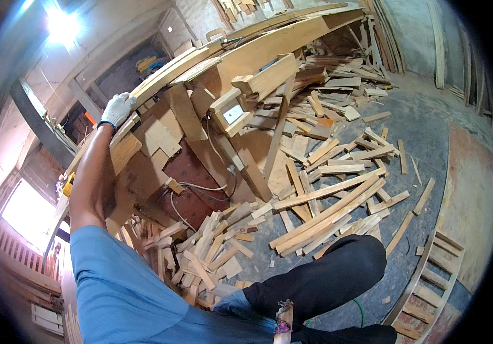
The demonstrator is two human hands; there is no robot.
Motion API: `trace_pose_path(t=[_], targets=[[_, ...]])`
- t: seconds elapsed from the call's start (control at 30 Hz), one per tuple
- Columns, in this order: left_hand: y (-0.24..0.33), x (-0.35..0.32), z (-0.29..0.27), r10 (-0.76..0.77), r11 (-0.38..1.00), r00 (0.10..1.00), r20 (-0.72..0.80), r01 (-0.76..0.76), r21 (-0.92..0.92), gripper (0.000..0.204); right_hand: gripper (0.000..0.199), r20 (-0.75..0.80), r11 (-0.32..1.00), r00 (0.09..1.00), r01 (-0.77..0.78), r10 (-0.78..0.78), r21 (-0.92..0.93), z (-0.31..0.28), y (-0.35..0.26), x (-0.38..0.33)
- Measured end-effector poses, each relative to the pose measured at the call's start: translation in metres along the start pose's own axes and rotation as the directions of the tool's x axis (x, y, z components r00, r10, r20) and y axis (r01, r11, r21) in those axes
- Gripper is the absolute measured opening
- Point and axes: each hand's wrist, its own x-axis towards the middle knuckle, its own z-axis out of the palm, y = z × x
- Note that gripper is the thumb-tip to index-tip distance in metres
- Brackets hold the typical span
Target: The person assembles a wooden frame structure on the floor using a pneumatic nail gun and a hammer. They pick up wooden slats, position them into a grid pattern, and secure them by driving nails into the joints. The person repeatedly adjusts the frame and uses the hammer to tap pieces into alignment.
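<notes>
left fingers (126,99), white-gloved, at wooden bench (301,35); offcuts (341,169) strewn below

A blue shirt (123,286), black trousers (329,275) and white glove (118,109) are worn.

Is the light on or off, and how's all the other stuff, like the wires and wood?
Ceiling light: on
Left hand: gloved, resting on the wooden bench
Wood pieces: loose, scattered and heaped on the floor
Cable: hanging in loose curves
White electric plate: framed by wood, on or off unclear
</notes>
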Motion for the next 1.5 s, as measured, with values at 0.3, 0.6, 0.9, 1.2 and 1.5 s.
trace_pose_path(t=[0.3,0.6,0.9,1.2,1.5], targets=[[-0.019,0.011,0.011,-0.075,0.997,0.972,0.221,0.076,0.001,0.083,0.031,-0.017,1.000,1.000,-0.006,0.006,0.026,-0.001,-0.001,-0.005],[-0.015,0.017,0.006,-0.072,0.996,0.963,0.261,0.082,-0.026,0.068,0.029,-0.054,0.992,0.997,-0.050,0.057,0.116,0.014,0.002,-0.029],[0.023,-0.008,-0.086,0.223,0.918,0.942,-0.250,-0.117,0.378,0.064,0.027,-0.256,0.987,0.967,0.032,0.009,0.156,0.040,-0.060,0.013],[0.280,0.023,-0.117,0.597,0.801,0.694,-0.402,-0.542,0.254,0.058,0.032,-0.258,0.980,0.961,-0.048,0.098,0.192,0.032,-0.033,0.023],[0.715,-0.191,0.023,0.973,0.226,0.224,0.049,-0.907,-0.355,0.026,0.029,-0.279,0.944,0.933,-0.143,0.228,0.296,0.030,-0.028,0.029]])
